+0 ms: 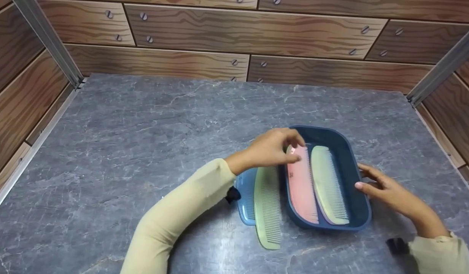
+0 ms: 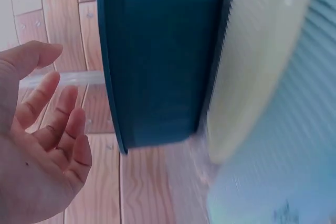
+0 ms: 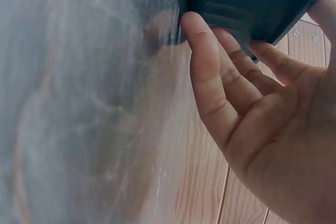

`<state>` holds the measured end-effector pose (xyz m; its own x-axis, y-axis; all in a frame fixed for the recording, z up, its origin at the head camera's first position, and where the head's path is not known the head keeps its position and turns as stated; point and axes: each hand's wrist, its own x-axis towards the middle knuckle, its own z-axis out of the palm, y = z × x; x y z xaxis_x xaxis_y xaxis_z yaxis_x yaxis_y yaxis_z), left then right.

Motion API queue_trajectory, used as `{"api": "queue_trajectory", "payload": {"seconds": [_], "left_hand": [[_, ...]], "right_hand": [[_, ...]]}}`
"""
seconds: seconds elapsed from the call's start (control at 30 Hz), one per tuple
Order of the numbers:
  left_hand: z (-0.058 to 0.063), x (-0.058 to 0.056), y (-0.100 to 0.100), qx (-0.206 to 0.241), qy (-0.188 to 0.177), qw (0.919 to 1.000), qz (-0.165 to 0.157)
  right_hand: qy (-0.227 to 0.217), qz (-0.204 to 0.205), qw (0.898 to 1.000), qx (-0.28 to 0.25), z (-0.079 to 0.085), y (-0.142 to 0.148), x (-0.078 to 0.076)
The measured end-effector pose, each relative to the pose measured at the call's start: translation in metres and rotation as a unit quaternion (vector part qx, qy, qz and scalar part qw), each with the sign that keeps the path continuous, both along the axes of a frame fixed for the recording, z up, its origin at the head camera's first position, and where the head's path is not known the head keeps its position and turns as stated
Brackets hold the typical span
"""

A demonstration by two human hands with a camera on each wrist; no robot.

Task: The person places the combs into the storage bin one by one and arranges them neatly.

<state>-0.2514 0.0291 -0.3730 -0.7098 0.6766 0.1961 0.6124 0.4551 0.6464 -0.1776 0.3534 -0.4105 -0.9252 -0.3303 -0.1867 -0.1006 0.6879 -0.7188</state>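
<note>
A dark blue plastic bin [image 1: 350, 167] holds a pink comb [image 1: 301, 186] and a pale green comb [image 1: 327, 186], lying side by side. Something pinkish shows slightly under the pale green one's edge. Over the far end of the pink comb hovers my left hand [image 1: 274, 148], fingers loosely bent and nothing between them; the left wrist view shows its bare palm [image 2: 39, 166]. My right hand [image 1: 390, 192] holds the bin's right side, thumb at the rim and fingertips [image 3: 197, 27] against the outer wall. Left of the bin, another green comb [image 1: 266, 213] partly overlaps a blue comb [image 1: 246, 198].
The grey marbled tabletop [image 1: 143, 133] extends to the left and behind the bin. Wood-patterned panels [image 1: 204, 32] enclose the back and sides, with metal corner posts [image 1: 48, 42] between them.
</note>
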Motion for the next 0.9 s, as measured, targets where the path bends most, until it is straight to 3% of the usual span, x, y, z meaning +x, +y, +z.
{"api": "queue_trajectory", "payload": {"seconds": [0.27,0.5,0.9], "left_hand": [[-0.010,-0.005,-0.023,0.008,-0.021,0.9985,0.049],[-0.024,-0.014,-0.043,-0.012,-0.057,0.9949,0.082],[-0.040,-0.014,-0.057,-0.061,-0.125,0.9869,0.081]], "right_hand": [[0.002,0.001,1.000,-0.010,-0.001,-0.001,0.000],[0.008,0.002,1.000,-0.009,-0.001,-0.001,0.000],[-0.004,0.006,1.000,-0.016,0.001,0.000,0.000]]}}
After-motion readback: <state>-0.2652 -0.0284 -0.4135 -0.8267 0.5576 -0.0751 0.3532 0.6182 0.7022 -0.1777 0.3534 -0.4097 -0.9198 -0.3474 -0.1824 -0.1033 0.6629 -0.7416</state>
